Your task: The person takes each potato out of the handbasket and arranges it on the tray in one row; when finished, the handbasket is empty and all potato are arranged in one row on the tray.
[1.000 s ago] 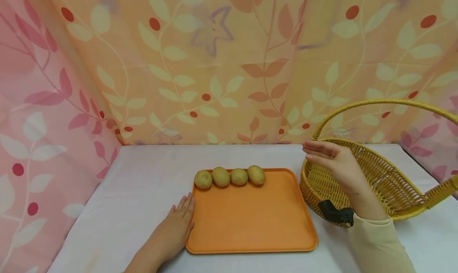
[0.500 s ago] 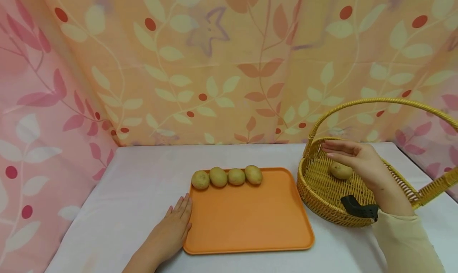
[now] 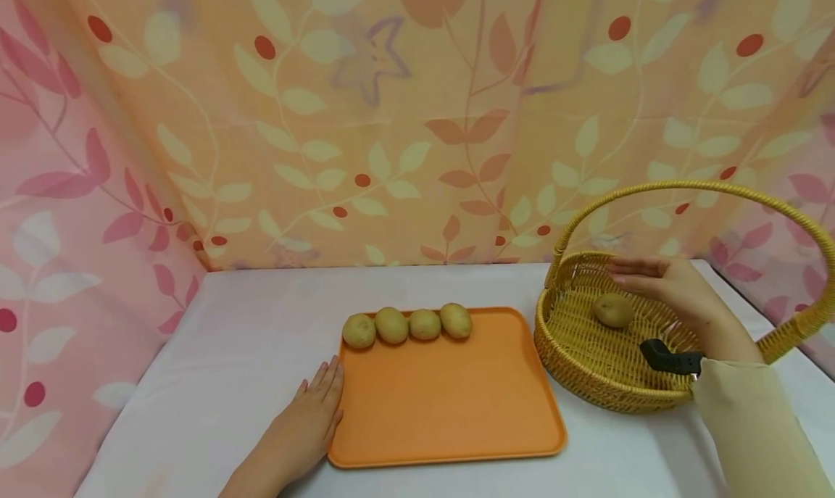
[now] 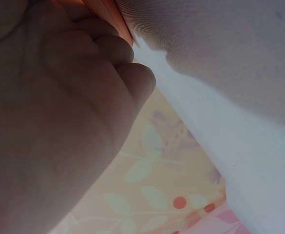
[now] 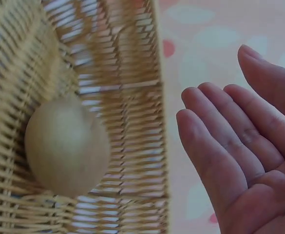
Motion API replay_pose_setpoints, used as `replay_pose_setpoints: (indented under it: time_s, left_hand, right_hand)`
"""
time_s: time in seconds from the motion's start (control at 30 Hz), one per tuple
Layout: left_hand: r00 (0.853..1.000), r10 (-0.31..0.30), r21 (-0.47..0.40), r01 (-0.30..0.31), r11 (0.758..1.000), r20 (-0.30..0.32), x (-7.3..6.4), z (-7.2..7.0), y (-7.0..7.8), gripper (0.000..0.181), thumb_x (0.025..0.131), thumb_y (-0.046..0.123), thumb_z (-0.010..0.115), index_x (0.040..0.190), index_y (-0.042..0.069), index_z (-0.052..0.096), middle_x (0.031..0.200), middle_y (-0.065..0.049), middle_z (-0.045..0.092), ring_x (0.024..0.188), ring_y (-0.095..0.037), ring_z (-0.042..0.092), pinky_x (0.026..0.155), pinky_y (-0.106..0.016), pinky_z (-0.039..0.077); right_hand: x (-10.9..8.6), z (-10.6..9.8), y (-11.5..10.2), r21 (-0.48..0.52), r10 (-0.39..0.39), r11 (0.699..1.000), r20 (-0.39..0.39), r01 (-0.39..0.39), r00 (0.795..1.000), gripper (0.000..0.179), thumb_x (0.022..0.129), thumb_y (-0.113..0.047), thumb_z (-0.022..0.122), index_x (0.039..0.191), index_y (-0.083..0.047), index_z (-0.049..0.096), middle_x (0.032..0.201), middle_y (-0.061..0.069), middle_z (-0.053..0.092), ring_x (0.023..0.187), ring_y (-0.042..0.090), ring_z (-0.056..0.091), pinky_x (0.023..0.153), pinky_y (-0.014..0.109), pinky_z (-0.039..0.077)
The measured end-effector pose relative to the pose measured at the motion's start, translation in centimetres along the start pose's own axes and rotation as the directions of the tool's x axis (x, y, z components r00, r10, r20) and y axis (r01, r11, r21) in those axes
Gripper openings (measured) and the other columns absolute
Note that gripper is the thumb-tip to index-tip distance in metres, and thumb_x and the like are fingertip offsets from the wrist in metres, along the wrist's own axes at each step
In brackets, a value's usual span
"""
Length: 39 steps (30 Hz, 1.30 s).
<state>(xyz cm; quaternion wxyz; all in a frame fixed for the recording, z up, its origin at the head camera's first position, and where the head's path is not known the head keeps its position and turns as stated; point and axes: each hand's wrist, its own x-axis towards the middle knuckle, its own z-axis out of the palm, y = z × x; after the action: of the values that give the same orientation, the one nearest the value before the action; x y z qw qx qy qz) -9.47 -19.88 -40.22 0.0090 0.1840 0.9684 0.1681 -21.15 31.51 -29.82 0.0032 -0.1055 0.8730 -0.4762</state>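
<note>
My left hand [image 3: 303, 418] lies flat with straight fingers along the left rim of an orange tray [image 3: 450, 404]; its underside fills much of the left wrist view, with the tray's edge [image 4: 114, 19] at the fingertips. Several potatoes [image 3: 391, 326] stand in a row at the tray's back left. On the right, a single potato [image 3: 613, 310] lies inside a yellow wicker basket [image 3: 587, 382]. Over the basket's far side is my right hand [image 3: 685, 295], holding nothing. The right wrist view shows its fingers extended and palm bare, apart from the potato [image 5: 68, 146].
The basket's tall arched handle [image 3: 685, 185] rises around the right arm. A white cloth [image 3: 261, 324] covers the table. Floral curtains [image 3: 326, 121] hang behind it and at both sides. A black wrist mount [image 3: 672, 358] sits on the right wrist.
My right hand has moved right, uncovering the potato in the basket, which was hidden a second ago. The left hand stays at the tray's rim, and the row of potatoes keeps its place.
</note>
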Motion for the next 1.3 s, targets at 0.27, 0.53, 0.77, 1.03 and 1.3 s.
replay_pose_setpoints:
  time_s: [0.27,0.53,0.77,1.03,1.3]
  left_hand:
    - [1.0,-0.014,-0.006,0.014,1.0,0.025,0.0,-0.1,0.0,0.057,0.096,0.014,0.053,0.142,-0.011,0.031,0.15,-0.025,0.023,0.138,-0.037,0.022,0.107,-0.058,0.022]
    - [1.0,-0.007,-0.014,0.008,1.0,0.03,0.2,0.0,0.2,0.057,0.095,0.013,0.054,0.142,-0.011,0.031,0.15,-0.025,0.024,0.138,-0.038,0.023,0.107,-0.059,0.023]
    - [1.0,0.011,-0.004,-0.011,1.0,0.021,0.0,0.2,-0.2,0.057,0.094,0.013,0.055,0.14,-0.013,0.032,0.149,-0.027,0.023,0.137,-0.04,0.024,0.105,-0.061,0.023]
    - [1.0,0.028,-0.008,-0.027,1.0,0.012,0.1,0.3,-0.4,0.058,0.094,0.012,0.055,0.14,-0.013,0.032,0.149,-0.027,0.024,0.137,-0.04,0.024,0.105,-0.061,0.024]
    - [1.0,0.029,0.007,-0.029,1.0,0.0,0.1,0.4,-0.6,0.057,0.093,0.012,0.056,0.139,-0.013,0.033,0.148,-0.028,0.026,0.136,-0.041,0.025,0.105,-0.061,0.024]
  right_hand:
    - [0.7,-0.5,2.4,0.166,-0.065,0.984,0.004,0.064,0.998,0.025,0.091,0.002,0.058,0.112,-0.008,0.066,0.1,-0.018,0.066,0.089,-0.003,0.063,0.072,0.015,0.052]
    - [0.6,-0.5,3.5,-0.084,0.061,0.995,0.015,-0.06,0.998,0.046,0.092,-0.01,0.06,0.127,0.018,0.047,0.109,0.017,0.067,0.086,-0.009,0.059,0.073,0.01,0.046]
    - [0.8,-0.5,4.3,-0.097,0.082,0.992,0.031,-0.079,0.996,0.05,0.092,-0.012,0.061,0.129,0.017,0.045,0.121,0.03,0.056,0.089,-0.007,0.059,0.075,0.012,0.047]
    - [1.0,-0.5,4.9,-0.124,0.173,0.979,0.066,-0.164,0.983,0.057,0.09,-0.014,0.064,0.132,0.016,0.042,0.128,0.032,0.049,0.089,-0.01,0.055,0.075,0.016,0.048]
    - [1.1,-0.2,5.1,-0.021,0.203,0.979,0.178,-0.203,0.963,0.066,0.086,-0.009,0.067,0.137,0.016,0.033,0.138,0.035,0.036,0.094,-0.008,0.054,0.079,0.019,0.049]
